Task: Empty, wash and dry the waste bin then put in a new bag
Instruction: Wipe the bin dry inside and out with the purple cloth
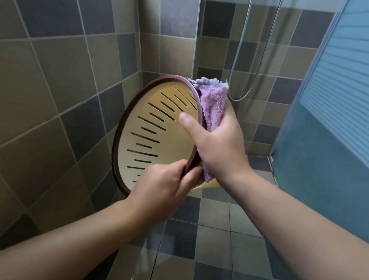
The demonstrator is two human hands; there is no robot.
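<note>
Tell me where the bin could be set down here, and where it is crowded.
Bare tiled floor lies below both arms, bordered by the tiled wall on the left and the glass panel on the right. Crowded: around the bin, where the left hand grips its rim and the right hand presses the purple cloth.

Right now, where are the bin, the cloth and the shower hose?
bin (149, 123): head view, on its slotted yellow inner wall.
cloth (214, 104): head view, on the purple fold above the fingers.
shower hose (241, 45): head view, mid-length.
</note>
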